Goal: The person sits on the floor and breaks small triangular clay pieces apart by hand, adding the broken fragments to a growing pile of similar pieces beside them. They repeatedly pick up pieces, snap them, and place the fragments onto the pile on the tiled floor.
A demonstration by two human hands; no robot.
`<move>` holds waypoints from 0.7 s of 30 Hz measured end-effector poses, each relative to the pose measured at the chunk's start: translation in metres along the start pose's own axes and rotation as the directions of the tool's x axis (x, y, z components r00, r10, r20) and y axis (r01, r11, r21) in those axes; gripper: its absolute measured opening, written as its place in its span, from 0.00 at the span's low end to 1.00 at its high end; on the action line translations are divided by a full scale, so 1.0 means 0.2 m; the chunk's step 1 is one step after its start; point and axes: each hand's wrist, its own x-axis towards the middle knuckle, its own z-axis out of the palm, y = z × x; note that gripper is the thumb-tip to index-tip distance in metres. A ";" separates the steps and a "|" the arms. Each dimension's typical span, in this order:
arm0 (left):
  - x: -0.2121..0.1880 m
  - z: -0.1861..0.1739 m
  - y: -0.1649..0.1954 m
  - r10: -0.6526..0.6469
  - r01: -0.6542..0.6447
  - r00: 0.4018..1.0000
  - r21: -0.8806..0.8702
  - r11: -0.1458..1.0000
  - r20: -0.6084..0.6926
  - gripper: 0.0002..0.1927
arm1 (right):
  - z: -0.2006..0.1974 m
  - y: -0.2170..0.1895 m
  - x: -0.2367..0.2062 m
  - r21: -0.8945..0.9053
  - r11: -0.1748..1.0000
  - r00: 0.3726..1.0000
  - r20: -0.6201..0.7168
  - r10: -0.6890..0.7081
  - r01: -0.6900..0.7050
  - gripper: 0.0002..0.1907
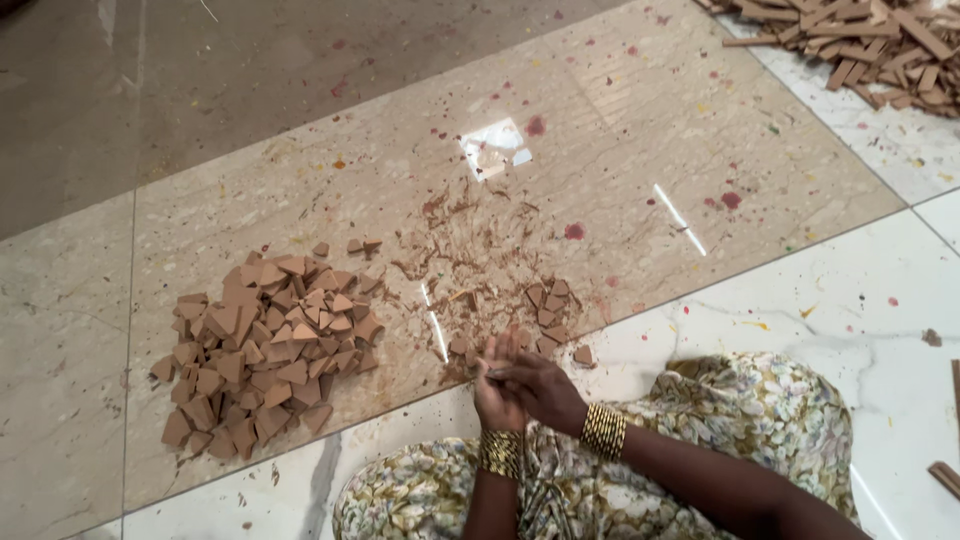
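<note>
My left hand point(497, 385) and my right hand point(540, 388) meet just in front of my knees, fingers pressed together around a small brown piece that is mostly hidden. Both wrists wear gold bangles. A few small brown triangular pieces point(548, 308) lie on the floor just beyond my fingertips, amid brown dust and shavings point(465, 250). A large heap of brown triangular pieces point(265, 345) sits to the left of my hands.
I sit on a glossy marble floor point(650, 150) speckled with paint spots, my lap covered by floral cloth point(730, 420). A pile of brown wooden strips point(860, 45) lies at the far right. One more strip point(945, 475) shows at the right edge.
</note>
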 end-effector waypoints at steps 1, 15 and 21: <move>0.02 -0.03 0.01 -0.003 0.003 1.000 0.006 1.000 -0.012 0.35 | -0.02 0.00 0.01 0.002 1.000 1.000 -0.007 0.003 -0.003 0.12; -0.09 0.14 -0.02 -0.019 0.036 0.999 0.619 0.784 -0.033 0.19 | -0.19 0.14 0.18 0.051 0.939 0.922 -0.180 0.344 -0.340 0.12; -0.04 0.03 -0.08 0.117 -0.022 0.988 0.652 0.758 -0.103 0.16 | -0.16 0.15 0.16 0.340 0.864 0.907 -0.068 0.415 -0.370 0.09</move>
